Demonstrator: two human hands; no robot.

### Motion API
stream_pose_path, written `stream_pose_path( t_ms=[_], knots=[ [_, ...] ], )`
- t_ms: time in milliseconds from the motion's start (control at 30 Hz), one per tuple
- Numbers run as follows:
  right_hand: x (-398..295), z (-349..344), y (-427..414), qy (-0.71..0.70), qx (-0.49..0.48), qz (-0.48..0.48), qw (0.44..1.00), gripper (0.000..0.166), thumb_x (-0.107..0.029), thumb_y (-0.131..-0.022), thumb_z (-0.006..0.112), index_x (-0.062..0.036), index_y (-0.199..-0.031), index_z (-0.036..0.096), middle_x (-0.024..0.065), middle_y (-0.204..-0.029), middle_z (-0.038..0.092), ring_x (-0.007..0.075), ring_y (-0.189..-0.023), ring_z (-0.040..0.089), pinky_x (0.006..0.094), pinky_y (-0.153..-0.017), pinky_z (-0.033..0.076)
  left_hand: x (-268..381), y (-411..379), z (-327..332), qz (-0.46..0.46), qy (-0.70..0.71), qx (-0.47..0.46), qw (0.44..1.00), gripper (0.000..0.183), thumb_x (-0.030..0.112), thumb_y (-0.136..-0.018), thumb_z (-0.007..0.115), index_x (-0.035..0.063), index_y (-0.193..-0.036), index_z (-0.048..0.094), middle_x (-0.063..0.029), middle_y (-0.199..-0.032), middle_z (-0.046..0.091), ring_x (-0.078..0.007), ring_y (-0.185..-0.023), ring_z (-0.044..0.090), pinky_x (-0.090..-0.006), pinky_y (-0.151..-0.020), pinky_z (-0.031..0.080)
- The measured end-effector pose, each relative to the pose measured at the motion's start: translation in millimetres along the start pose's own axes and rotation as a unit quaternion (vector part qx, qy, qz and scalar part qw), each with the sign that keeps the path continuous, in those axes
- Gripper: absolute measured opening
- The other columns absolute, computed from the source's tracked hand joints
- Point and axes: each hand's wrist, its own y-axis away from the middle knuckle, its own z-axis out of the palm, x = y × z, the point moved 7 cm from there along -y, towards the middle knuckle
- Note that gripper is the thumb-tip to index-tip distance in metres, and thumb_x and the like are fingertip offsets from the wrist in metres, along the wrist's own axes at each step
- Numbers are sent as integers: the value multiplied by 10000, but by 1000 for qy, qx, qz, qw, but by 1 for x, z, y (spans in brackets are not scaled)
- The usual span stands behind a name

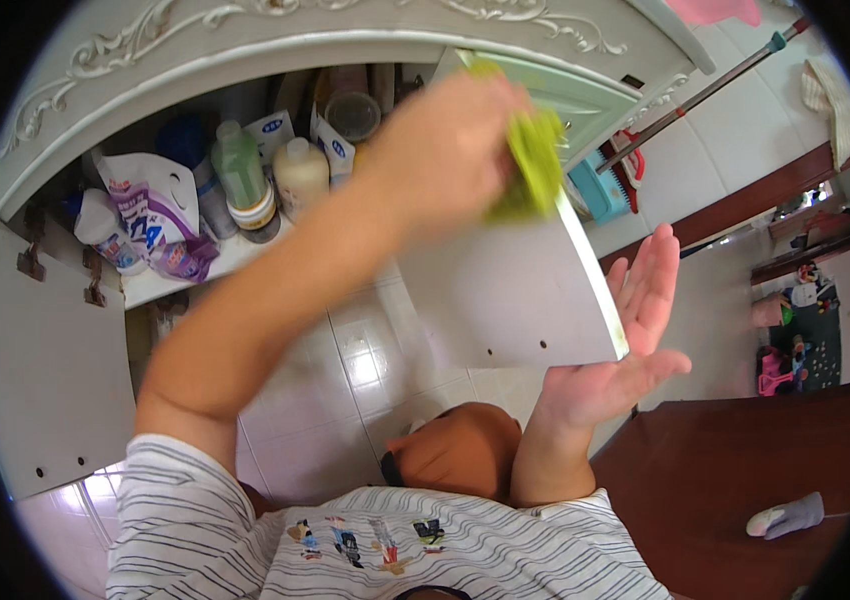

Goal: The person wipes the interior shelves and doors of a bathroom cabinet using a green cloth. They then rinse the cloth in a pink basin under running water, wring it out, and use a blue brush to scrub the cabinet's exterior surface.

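My left hand (462, 150) is blurred and grips a yellow-green cloth (537, 161) at the upper edge of an open white cabinet door (500, 292). My left arm crosses in front of the cabinet opening. Beside the lower outer corner of that door is my right hand (627, 322), palm up and fingers extended, holding nothing. The corner overlaps the palm; whether they touch is hard to tell. Behind my left arm, a white shelf (159, 285) carries a purple-and-white pouch (151, 199), a green-tinted bottle (239, 169) and a cream bottle (300, 176).
Another open cabinet door (57, 360) stands at the left on metal hinges (31, 262). A mop pole (702, 97) leans at the right above a blue dustpan (601, 187). Below are floor tiles (312, 405) and my orange-brown clothed knee (459, 450). A brown door (740, 465) is at the lower right.
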Motion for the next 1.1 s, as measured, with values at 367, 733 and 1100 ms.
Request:
stream_pose_path(
  t_ms=[367, 733, 1100],
  knots=[
    [-10, 1, 9, 21, -1, -40, 999, 1086, -830, -895, 148, 45, -1533, 226, 164, -1629, 206, 282, -1521, 127, 455, -1229, 52, 17, -4, -1, 14, 32, -54, 998, 330, 84, -801, 696, 57, -1130, 683, -141, -1164, 683, -314, -1097, 652, -422, -982, 519],
    [-1, -13, 3, 37, -20, -26, 999, 1054, -797, -922, 134, 61, -1526, 228, 168, -1631, 201, 277, -1517, 150, 443, -1223, 57, -17, -25, 0, 7, -145, -48, 988, 246, 111, -830, 621, 42, -1065, 648, -127, -997, 673, -325, -981, 635, -417, -872, 517],
    [12, -14, 1, -36, -44, -1, 998, 883, -639, -1012, 144, 80, -1515, 241, 175, -1605, 270, 266, -1496, 220, 434, -1211, 135, 4, -49, -48, -76, -203, 55, 975, 207, 107, -860, 566, 19, -1030, 646, -182, -986, 654, -351, -979, 619, -448, -850, 490]
  ],
)
